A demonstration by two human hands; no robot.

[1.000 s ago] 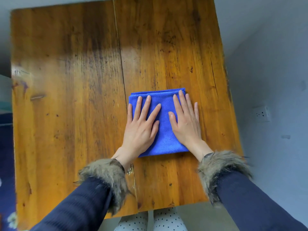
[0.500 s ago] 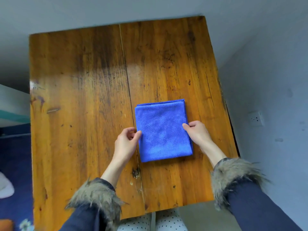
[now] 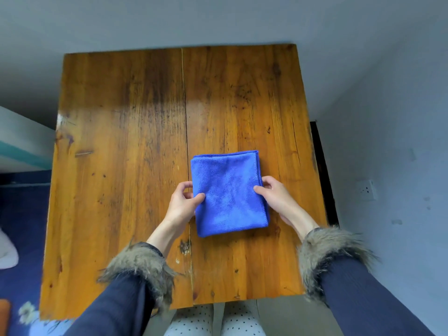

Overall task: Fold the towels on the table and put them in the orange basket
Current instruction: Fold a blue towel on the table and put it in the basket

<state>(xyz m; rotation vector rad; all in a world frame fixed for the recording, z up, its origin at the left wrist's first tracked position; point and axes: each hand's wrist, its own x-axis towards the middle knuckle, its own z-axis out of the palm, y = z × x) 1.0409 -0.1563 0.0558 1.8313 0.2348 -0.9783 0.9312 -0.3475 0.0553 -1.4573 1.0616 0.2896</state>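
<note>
Folded blue microfibre towel (image 3: 229, 193) between left hand (image 3: 183, 202) and right hand (image 3: 274, 197), each pinching its nearest side edge, long axis running away from wrists

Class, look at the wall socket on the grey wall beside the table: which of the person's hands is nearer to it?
Right. The right hand grips the blue towel's edge on the wall socket's side; the left hand pinches the opposite edge, farther from it.

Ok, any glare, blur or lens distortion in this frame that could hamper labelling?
Head view: a pale sheen of glare crosses the wooden table at mid-depth; wide-angle bowing bends its edges; the fur cuffs look soft, but the blue towel, left hand and right hand pinching it read clearly.
</note>
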